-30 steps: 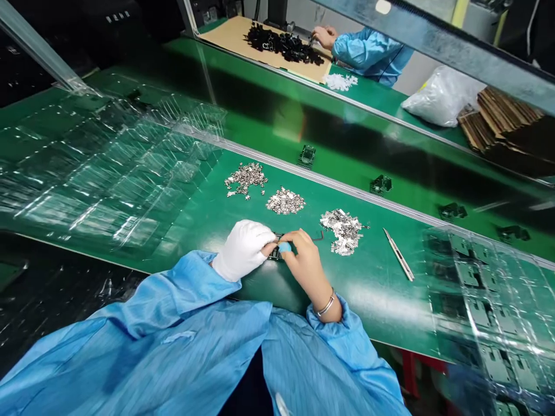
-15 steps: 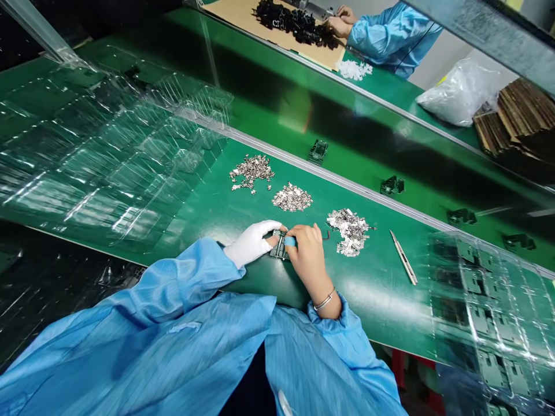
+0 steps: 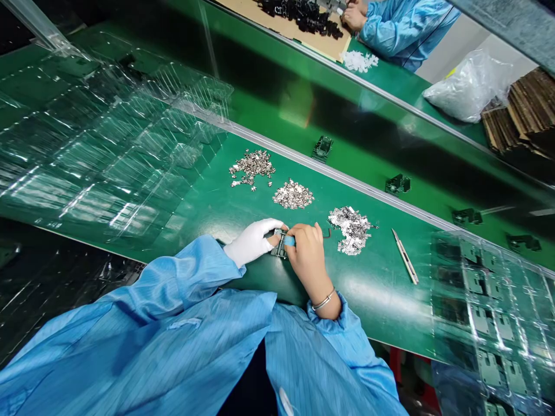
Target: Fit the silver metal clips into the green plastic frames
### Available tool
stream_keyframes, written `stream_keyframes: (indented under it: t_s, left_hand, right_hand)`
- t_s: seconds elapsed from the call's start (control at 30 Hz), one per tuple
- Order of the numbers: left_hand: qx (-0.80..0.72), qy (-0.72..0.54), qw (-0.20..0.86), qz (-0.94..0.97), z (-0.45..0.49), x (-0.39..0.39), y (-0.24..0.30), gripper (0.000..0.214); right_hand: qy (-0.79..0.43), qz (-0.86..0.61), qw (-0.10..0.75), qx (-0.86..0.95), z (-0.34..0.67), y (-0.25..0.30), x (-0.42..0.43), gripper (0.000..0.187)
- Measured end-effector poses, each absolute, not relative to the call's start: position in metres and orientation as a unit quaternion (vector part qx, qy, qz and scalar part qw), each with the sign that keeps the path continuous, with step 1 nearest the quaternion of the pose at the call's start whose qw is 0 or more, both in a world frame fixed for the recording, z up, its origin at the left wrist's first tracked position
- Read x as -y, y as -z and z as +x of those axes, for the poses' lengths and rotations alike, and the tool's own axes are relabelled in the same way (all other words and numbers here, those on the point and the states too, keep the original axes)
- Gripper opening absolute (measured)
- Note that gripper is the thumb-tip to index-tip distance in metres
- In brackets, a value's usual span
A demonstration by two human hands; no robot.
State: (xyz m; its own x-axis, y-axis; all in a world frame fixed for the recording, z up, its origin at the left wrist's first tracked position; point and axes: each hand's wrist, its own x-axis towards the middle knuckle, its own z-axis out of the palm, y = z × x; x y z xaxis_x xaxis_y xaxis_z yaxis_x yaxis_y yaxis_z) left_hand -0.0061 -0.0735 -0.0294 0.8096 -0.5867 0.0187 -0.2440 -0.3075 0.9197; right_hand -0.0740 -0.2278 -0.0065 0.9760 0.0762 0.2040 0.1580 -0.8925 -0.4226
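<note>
A green tabletop (image 3: pixel 243 211) runs along a pale metal rail (image 3: pixel 359 182), with a glossy green strip (image 3: pixel 260 110) beyond. A pale wall (image 3: pixel 463 34) and a slanting metal beam (image 3: pixel 511 29) show at upper right. White glare (image 3: pixel 384 306) streaks the tabletop; the lower left lies dark.

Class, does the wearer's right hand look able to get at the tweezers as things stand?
Probably yes: the right hand is at the small green part, but nothing visible blocks its way past the rightmost silver pile to the tweezers.
</note>
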Motion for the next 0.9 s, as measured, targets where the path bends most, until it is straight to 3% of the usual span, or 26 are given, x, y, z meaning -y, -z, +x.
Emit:
stream_keyframes:
  t_s: [0.1, 0.27, 0.33, 0.53, 0.67, 0.83, 0.9]
  left_hand:
    - [0.247, 0.171, 0.545, 0.783, -0.005, 0.077, 0.029, 0.027]
    - [0.201, 0.2, 0.584, 0.761, -0.004, 0.082, 0.032, 0.025]
    - [0.2, 0.204, 0.588, 0.757, -0.004, 0.084, 0.032, 0.025]
    - [0.219, 0.157, 0.542, 0.796, -0.004, 0.083, 0.026, 0.037]
    - [0.192, 0.104, 0.591, 0.776, 0.004, 0.068, 0.024, 0.039]
    - [0.175, 0.081, 0.554, 0.81, 0.01, 0.051, 0.018, 0.033]
    - [0.225, 0.067, 0.503, 0.832, 0.003, 0.05, 0.012, 0.034]
  right_hand:
    - [0.089, -0.957, 0.27, 0.048, -0.073, 0.007, 0.228, 0.018]
    - [0.064, -0.864, 0.499, -0.027, -0.068, 0.016, 0.232, 0.022]
    - [0.054, -0.835, 0.546, -0.04, -0.066, 0.02, 0.232, 0.021]
    - [0.047, -0.822, 0.568, -0.023, -0.062, 0.023, 0.236, 0.021]
    - [0.053, -0.804, 0.592, -0.01, -0.068, 0.019, 0.257, 0.028]
    - [-0.013, -0.878, 0.463, 0.121, -0.083, 0.008, 0.261, 0.064]
    - [0.008, -0.891, 0.446, 0.085, -0.084, 0.01, 0.252, 0.064]
